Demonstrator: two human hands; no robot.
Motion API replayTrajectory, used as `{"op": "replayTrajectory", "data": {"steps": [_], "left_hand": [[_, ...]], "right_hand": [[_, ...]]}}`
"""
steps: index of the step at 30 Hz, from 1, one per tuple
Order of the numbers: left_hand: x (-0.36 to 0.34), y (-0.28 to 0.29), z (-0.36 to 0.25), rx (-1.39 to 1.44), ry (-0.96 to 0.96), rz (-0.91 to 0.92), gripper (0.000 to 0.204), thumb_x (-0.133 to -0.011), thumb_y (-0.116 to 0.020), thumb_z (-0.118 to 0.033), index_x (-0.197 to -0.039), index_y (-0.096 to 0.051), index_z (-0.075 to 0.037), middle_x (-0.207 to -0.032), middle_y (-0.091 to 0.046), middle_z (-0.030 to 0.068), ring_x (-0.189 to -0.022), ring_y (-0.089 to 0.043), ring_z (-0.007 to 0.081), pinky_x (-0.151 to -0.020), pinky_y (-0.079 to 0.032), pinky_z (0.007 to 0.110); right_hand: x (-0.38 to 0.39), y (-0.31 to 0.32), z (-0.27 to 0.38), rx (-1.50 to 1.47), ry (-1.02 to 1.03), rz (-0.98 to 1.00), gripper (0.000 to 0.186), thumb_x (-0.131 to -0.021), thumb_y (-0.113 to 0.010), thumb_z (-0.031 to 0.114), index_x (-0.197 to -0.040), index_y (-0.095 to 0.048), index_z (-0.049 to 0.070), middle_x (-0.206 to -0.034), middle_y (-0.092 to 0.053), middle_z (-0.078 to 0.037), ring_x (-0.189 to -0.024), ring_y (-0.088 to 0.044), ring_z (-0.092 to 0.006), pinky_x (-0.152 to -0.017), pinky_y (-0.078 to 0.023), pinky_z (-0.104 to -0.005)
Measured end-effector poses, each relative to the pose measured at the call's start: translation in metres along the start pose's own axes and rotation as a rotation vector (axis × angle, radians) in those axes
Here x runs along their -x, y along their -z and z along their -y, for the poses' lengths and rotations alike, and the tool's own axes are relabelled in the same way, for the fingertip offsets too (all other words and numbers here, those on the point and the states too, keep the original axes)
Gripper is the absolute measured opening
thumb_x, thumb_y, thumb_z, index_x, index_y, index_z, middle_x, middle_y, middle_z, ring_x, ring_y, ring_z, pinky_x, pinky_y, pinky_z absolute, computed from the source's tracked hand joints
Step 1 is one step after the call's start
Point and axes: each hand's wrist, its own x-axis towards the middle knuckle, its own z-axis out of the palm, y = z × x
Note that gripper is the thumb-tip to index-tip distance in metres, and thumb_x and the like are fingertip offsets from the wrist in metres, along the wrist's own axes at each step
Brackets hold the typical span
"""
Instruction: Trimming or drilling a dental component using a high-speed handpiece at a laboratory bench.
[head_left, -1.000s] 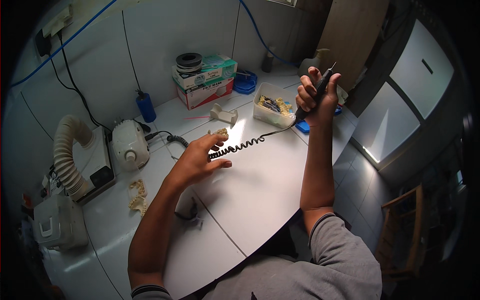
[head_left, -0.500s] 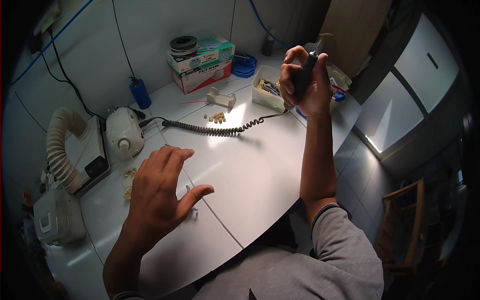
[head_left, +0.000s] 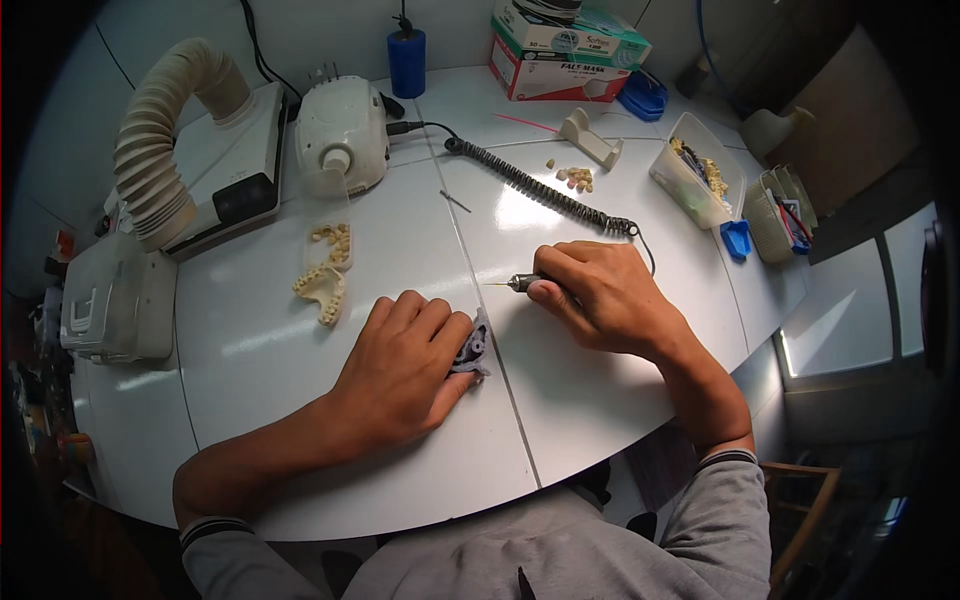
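Observation:
My left hand (head_left: pixel 405 362) rests low over the table, its fingers closed around a small grey-purple piece (head_left: pixel 472 352) with an irregular, hollowed shape. Much of that piece is hidden under the fingers. In my right hand (head_left: pixel 605 300) is a black rotary handpiece (head_left: pixel 525 283), held like a pen. Its thin bur points left, just above and to the right of the grey piece, without touching it. A black coiled cord (head_left: pixel 530 182) links the handpiece to a white control unit (head_left: pixel 342 130).
A cream dental arch model (head_left: pixel 322 292) and a clear tray of tooth pieces (head_left: pixel 332 245) lie left. Loose tooth pieces (head_left: pixel 576 179) sit beyond my right hand. A hose unit (head_left: pixel 160 150) stands far left; a plastic tub (head_left: pixel 670 185) stands right, a mask box (head_left: pixel 550 80) behind.
My right hand has come down from its raised position with the handpiece, whose bur now points left. The left hand, open before, has closed on the grey piece. The view has shifted.

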Motion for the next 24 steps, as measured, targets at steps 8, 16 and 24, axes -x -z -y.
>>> {"op": "replayTrajectory", "data": {"steps": [8, 16, 24], "left_hand": [[0.010, -0.011, 0.005, 0.112, -0.049, -0.066, 0.052, -0.079, -0.092, -0.023, -0.117, -0.067, 0.001, -0.101, -0.057, 0.0146, -0.087, -0.057, 0.0297, -0.078, -0.046, 0.042], [0.009, -0.016, 0.008, 0.187, -0.040, -0.121, 0.041, -0.077, -0.093, -0.028, -0.095, -0.066, -0.002, -0.093, -0.056, 0.0120, -0.073, -0.055, 0.0250, -0.065, -0.045, 0.040], [0.007, -0.018, 0.009, 0.134, -0.123, -0.117, 0.046, -0.074, -0.095, -0.034, -0.085, -0.063, -0.003, -0.088, -0.057, 0.0113, -0.071, -0.055, 0.0223, -0.062, -0.041, 0.038]], "right_hand": [[0.009, -0.002, 0.006, 0.076, 0.028, 0.152, 0.039, -0.109, -0.063, 0.043, -0.091, -0.061, 0.009, -0.077, -0.058, -0.006, -0.067, -0.065, -0.0260, -0.054, -0.048, -0.0395], [0.013, -0.007, 0.011, 0.117, 0.030, 0.139, 0.038, -0.107, -0.068, 0.046, -0.093, -0.063, 0.011, -0.075, -0.056, -0.002, -0.060, -0.062, -0.0178, -0.048, -0.044, -0.0346], [0.014, -0.009, 0.019, 0.129, 0.038, 0.174, 0.040, -0.106, -0.068, 0.048, -0.089, -0.062, 0.012, -0.071, -0.053, 0.000, -0.055, -0.058, -0.0150, -0.044, -0.040, -0.0322]]}}
